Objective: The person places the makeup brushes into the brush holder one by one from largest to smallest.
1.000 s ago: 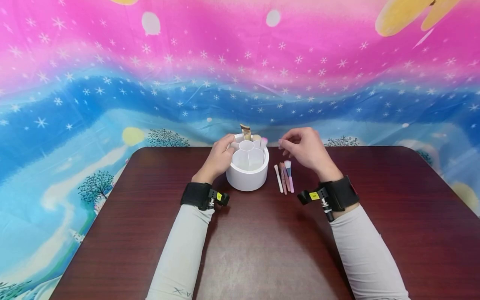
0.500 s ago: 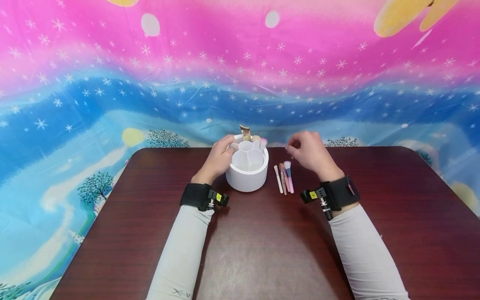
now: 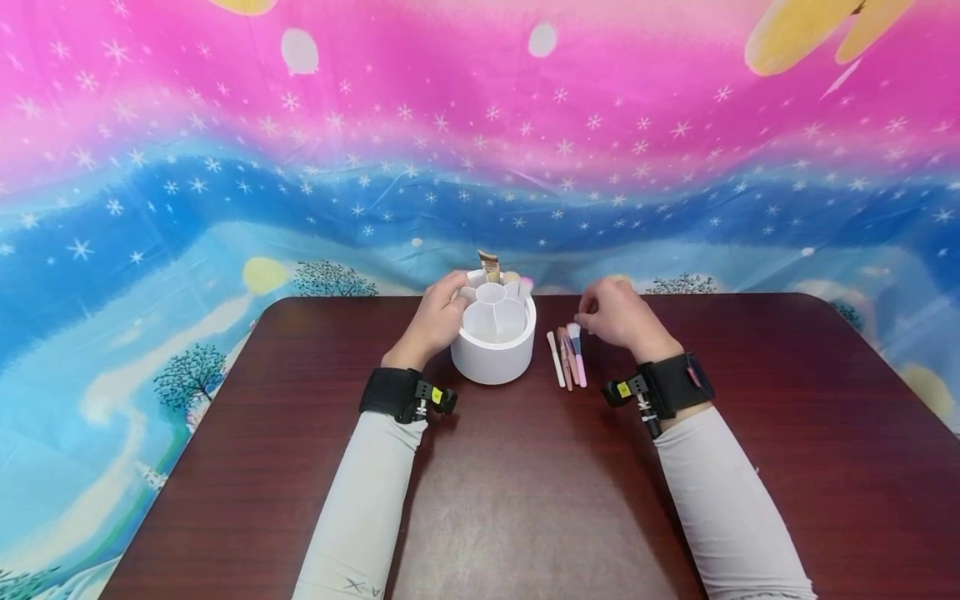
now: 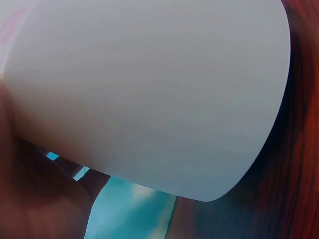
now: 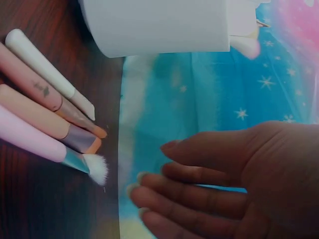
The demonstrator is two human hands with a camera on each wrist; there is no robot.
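My left hand [image 3: 433, 319] grips the side of a round white makeup brush holder [image 3: 492, 360], thumb near its rim and fingers around the far side. Its smooth wall [image 4: 159, 99] fills most of the left wrist view. My right hand [image 3: 621, 315] hovers just beyond several makeup brushes, holding nothing, with fingers loosely bent in the right wrist view. The brushes lie side by side: a white brush [image 5: 47, 64], a dusty pink brush [image 5: 35, 82], a tan brush [image 5: 37, 109] and a light pink brush [image 5: 32, 132] with white bristles.
Inside the divided holder stand a gold-toned brush [image 3: 490, 267] and a pink-tipped brush [image 3: 526, 287] at the back. The dark wooden table [image 3: 480, 500] ends at a colourful cloth backdrop [image 3: 480, 150] behind the hands.
My right hand has moved right, away from the holder, then down toward the bristle ends of the lying brushes. My left hand keeps its grip on the holder.
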